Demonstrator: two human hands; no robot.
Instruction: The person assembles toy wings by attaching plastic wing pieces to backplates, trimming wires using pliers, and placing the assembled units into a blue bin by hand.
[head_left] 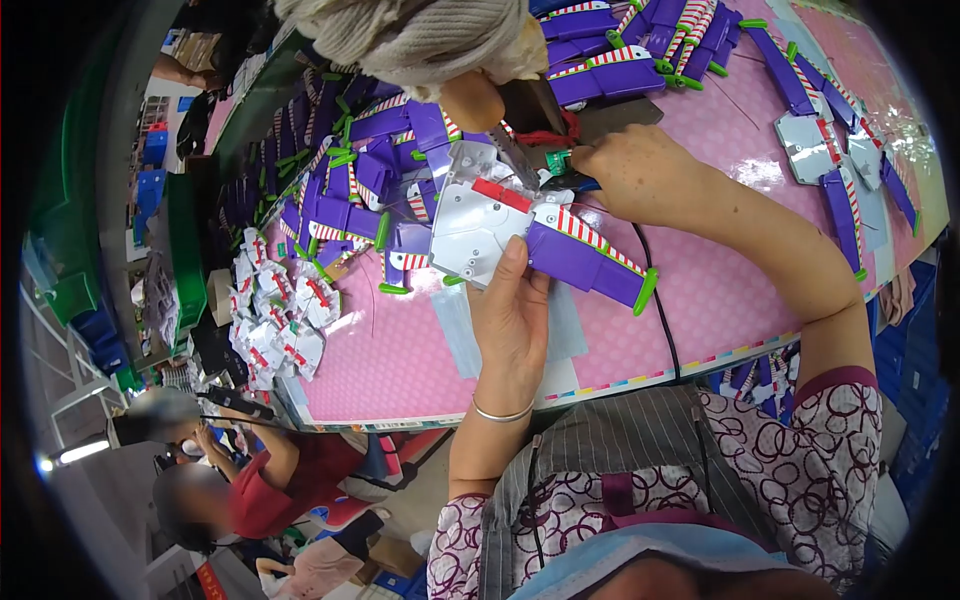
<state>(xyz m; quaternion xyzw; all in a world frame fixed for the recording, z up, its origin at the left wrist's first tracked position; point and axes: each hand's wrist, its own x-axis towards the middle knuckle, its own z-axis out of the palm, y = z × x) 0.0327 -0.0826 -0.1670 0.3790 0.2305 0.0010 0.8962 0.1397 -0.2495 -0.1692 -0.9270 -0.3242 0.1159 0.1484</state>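
My left hand [512, 315] grips a white plastic toy body [468, 232] from below, thumb on its face. The body has a red bar [502, 195] and a purple toy wing [590, 262] with red-and-white stripes and a green tip. At the body's upper edge, my right hand [640, 175] is closed around what looks like a soldering iron [570, 183] with a dark handle. Its tip is hard to make out beside the body. A small green part [557, 160] shows by the right fingertips. A black cord [660, 310] runs down the table from near that hand.
Purple wings [360, 190] pile up at left, with more [610, 75] at the back. White bodies [280, 310] are heaped at the left edge. Winged assemblies [825, 150] lie at right. A beige rope-like bundle [420, 40] hangs over the pink table [440, 385]. Other people [270, 490] sit lower left.
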